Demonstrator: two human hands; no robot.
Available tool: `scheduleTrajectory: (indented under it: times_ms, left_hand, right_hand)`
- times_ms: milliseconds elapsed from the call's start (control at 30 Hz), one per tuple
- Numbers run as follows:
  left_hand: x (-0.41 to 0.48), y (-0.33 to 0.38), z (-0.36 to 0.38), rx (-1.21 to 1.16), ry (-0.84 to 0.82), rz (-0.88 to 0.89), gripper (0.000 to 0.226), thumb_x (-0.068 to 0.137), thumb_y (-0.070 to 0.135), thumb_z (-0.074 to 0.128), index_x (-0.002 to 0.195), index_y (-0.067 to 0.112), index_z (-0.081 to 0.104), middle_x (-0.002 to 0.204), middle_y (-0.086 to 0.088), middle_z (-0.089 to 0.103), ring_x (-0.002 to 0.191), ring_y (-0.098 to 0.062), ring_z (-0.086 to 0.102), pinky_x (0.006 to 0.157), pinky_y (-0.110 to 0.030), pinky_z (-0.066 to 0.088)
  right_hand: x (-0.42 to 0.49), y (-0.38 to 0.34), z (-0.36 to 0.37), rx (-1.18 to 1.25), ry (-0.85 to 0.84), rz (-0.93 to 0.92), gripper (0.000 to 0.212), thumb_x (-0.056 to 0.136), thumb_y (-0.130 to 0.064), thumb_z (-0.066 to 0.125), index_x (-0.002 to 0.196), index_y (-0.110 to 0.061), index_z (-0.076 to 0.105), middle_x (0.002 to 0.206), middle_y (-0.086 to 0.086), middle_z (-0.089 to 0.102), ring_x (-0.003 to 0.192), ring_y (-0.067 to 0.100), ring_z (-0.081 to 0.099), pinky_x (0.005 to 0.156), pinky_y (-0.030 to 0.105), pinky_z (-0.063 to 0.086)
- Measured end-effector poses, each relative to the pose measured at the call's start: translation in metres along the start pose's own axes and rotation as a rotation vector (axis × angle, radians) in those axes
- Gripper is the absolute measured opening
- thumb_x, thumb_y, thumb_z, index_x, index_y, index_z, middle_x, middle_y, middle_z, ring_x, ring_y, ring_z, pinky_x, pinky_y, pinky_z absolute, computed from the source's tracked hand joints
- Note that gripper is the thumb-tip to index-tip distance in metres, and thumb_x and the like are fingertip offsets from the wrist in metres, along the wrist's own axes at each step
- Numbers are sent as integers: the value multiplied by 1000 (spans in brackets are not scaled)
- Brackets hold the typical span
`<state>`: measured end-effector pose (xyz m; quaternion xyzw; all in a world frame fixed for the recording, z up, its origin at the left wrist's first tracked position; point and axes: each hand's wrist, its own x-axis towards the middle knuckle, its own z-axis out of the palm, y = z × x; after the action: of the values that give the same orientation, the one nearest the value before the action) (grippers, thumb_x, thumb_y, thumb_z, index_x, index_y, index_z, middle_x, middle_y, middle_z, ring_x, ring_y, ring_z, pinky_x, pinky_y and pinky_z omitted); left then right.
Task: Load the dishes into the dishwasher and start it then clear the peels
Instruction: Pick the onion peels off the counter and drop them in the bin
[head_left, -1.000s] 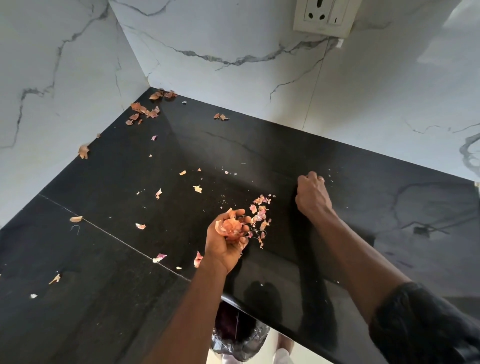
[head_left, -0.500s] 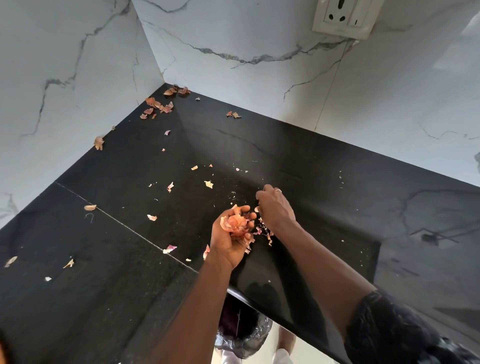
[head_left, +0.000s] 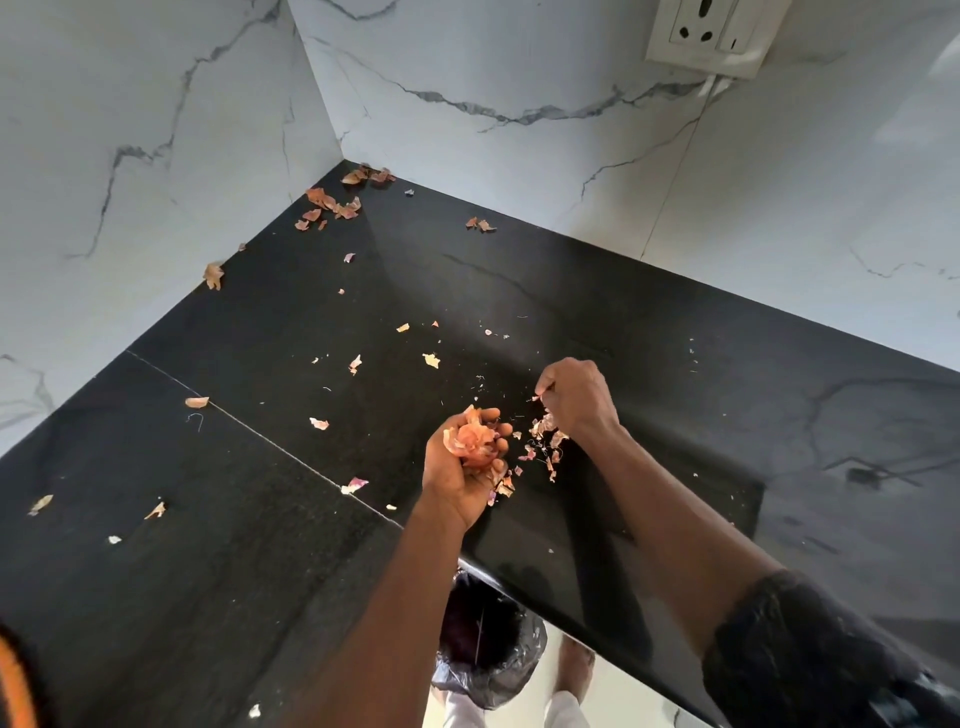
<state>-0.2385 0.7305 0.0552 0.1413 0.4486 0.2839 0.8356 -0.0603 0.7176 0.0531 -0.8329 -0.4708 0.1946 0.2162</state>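
**Peels bunched in the left hand**

A clump of peels sits in the left hand, whose fingers curl round it. A small heap lies on the black counter under the right hand. That hand's fingers are curled, but I cannot tell whether they pinch anything.

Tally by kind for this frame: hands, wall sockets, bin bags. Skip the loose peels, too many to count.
Hands: 2, the left hand gripping a bunch of peels, and the right hand
Wall socket: 1
Bin bag: 1
Total: 4
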Motion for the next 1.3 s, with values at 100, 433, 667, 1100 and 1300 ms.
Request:
scheduleTrajectory:
  times_ms: [100,433,667,1100,1300]
  left_hand:
    - [0,-1,-1,-31,1,-8,32,96,26,48,89,6,71,83,-14,66,60,-17,59,45,-23,45]
    - [-2,-10,15,-157,62,34,51,98,13,35,61,11,71,67,-8,67,58,-19,66,53,-25,53]
    - [-5,-13,14,-234,120,9,43,96,21,40,67,11,70,74,-8,67,73,-23,66,73,-33,50]
    - [-15,-10,10,-377,43,-33,35,98,19,40,87,-1,67,80,-19,67,71,-29,68,70,-43,63]
    - [-16,-5,-5,-357,42,-12,33,100,20,42,90,-1,66,78,-18,66,71,-28,66,69,-43,63]
  right_hand:
    - [-18,-12,-18,175,56,5,21,87,0,67,84,-17,78,84,-6,74,71,1,66,69,18,57]
    - [-96,-65,-27,267,12,-229,22,86,0,68,87,-19,79,92,-11,71,86,3,68,78,22,58]
    - [-103,-73,-16,69,7,-298,24,101,-9,52,100,-14,76,100,-5,65,79,8,62,63,12,46]
    - [-59,-39,-31,304,184,-127,23,89,-3,63,95,-19,79,88,-11,74,74,-4,64,73,20,55]
    - [-16,21,-20,42,14,172,28,91,-11,61,116,-14,72,120,9,69,109,25,65,96,41,53]
